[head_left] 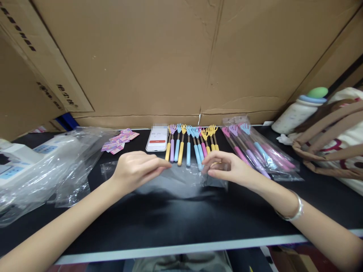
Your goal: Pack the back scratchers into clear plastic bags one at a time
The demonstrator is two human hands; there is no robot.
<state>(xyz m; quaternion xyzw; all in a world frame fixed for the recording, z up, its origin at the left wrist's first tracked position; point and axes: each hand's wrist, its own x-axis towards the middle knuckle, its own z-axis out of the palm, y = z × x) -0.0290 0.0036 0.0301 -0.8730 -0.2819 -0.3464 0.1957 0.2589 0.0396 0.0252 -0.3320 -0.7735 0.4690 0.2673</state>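
A clear plastic bag (178,185) stretches between my two hands above the black table, its outline smeared by motion. My left hand (138,168) pinches the bag's left side, thumb against forefinger. On the other side my right hand (227,168) has curled fingers closed on the bag's right edge, near the handle ends of the back scratchers. Several loose back scratchers (181,151) with yellow, blue, purple and pink handles lie in a row just beyond the bag, claw heads pointing away from me.
Bagged back scratchers (261,151) lie to the right, beside a bottle (296,113) and a brown-handled bag (334,143). A phone (157,139) and pink cards (120,140) are left of the row. Clear plastic bags (70,162) partly cover a white machine (25,162). Cardboard (141,56) walls the back.
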